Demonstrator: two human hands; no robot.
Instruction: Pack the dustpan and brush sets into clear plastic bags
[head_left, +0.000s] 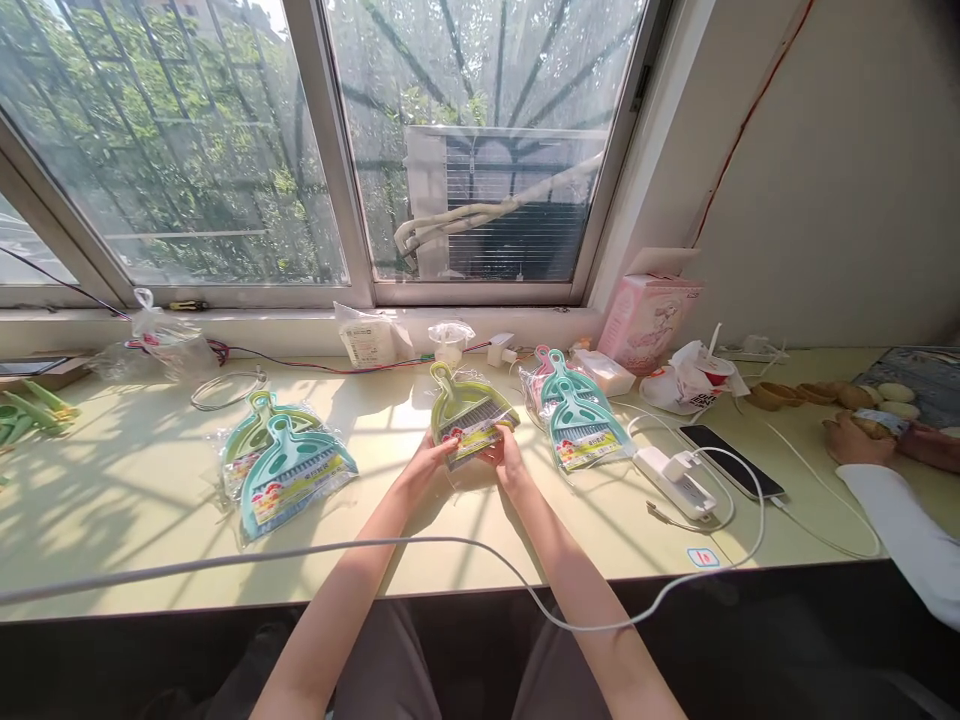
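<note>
Between my two hands is a green mini dustpan and brush set [466, 408] in clear packaging, with a yellow label across its lower part. My left hand [433, 452] grips its lower left corner, thumb on the label. On the lower right edge, my right hand [510, 452] is closed, its fingers partly behind the pack. To the left, a teal dustpan set [296, 470] overlaps a green dustpan set [251, 430]. On the right lies a pile of teal dustpan sets [581, 420], with a pink one [536, 375] partly hidden behind.
A white cable crosses over my forearms. Right of the pile are a power strip [675, 482], a phone [731, 462] and a pink box [651, 315]. Another person's hand [859, 440] holds something at far right. A plastic cup [450, 342] stands near the windowsill.
</note>
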